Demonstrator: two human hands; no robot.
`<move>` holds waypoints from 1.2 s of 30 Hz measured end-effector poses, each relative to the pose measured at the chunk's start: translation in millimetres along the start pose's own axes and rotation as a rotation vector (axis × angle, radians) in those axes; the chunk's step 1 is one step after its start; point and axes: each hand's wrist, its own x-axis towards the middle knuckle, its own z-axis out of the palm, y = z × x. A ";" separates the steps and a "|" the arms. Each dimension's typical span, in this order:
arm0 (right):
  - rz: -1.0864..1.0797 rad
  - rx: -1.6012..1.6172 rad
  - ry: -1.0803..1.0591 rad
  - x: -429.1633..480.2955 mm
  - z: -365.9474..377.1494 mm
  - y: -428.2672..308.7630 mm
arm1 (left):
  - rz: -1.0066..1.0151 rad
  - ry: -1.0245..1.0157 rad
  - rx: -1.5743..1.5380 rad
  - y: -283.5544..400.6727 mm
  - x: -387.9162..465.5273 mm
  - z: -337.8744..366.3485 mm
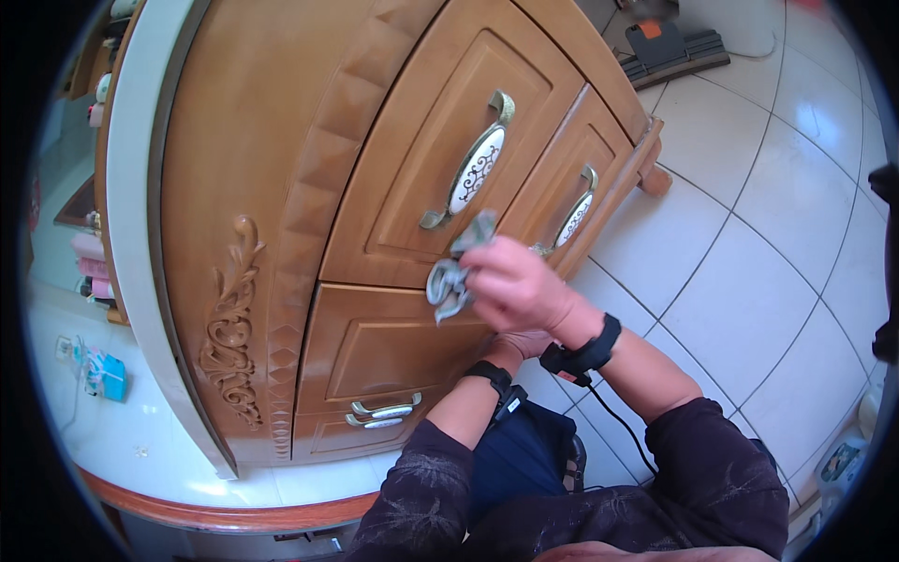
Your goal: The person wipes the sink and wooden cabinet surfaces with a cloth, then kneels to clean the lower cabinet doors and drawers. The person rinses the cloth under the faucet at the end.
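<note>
My right hand (516,284) grips a crumpled grey-green cloth (449,284) in front of the wooden cabinet (393,330), near the lower end of a large drawer handle. That handle is brass-coloured with a white oval inlay (477,168) and dark scrollwork. A similar handle (576,218) sits on the front beside it. My left hand (523,342) is low against the cabinet's edge, beneath my right wrist and largely hidden by it; its fingers cannot be made out. Both wrists wear black straps with small devices.
A carved wooden scroll (235,337) decorates the cabinet's left part. White floor tiles (716,267) lie to the right, with a dark slatted object (678,60) at the top. Bottles (839,460) stand at the lower right. A blue packet (107,376) is at the far left. A black cable hangs from my right wrist.
</note>
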 end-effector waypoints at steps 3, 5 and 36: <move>0.260 -0.122 0.408 24.1 -25.4 20.5 | 0.236 0.140 0.165 -1.4 0.6 7.8; 0.465 -0.146 0.484 30.9 -32.0 23.8 | 0.243 0.238 0.131 -0.3 -0.7 7.0; -0.196 -0.390 -0.416 136.2 -2.0 -66.6 | 0.067 0.168 0.103 4.2 -8.2 -1.8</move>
